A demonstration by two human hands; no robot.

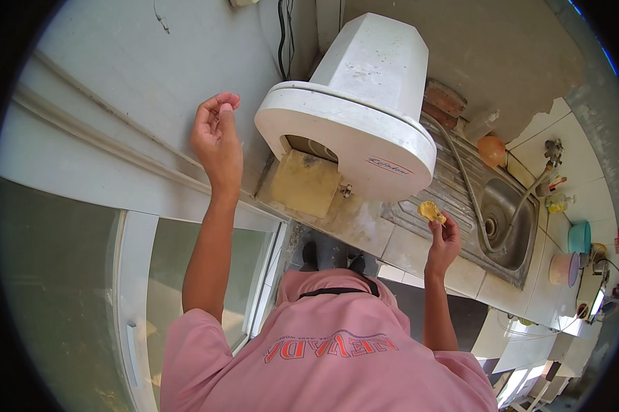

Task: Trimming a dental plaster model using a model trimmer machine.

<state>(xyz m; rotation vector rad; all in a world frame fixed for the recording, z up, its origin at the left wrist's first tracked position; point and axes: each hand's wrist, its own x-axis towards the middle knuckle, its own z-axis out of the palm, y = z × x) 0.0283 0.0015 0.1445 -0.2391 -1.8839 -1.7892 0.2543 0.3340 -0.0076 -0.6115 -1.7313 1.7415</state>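
- While the left hand [217,137] is raised near the wall [117,62] with fingertips pinched together on nothing visible, a yellow lump [431,211] is clamped in the right hand [444,240].
- The lump is held above the counter [364,226], between the white machine [354,117] and the sink [509,220].

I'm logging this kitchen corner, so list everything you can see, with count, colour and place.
Machine: one, white, on the counter by the wall, with a yellowish chute at its opening.
Sink: one, steel, right of the machine, with a grey hose lying across its drainboard.
Ball-like object: one, orange, behind the sink.
Bowls: one teal, one pink, on the counter far right.
Window frame: one, white, lower left.
Yellow piece: one, held in the right hand.
Left hand: raised near the wall, fingertips pinched, nothing visible in it.
Right hand: gripping the yellow piece.
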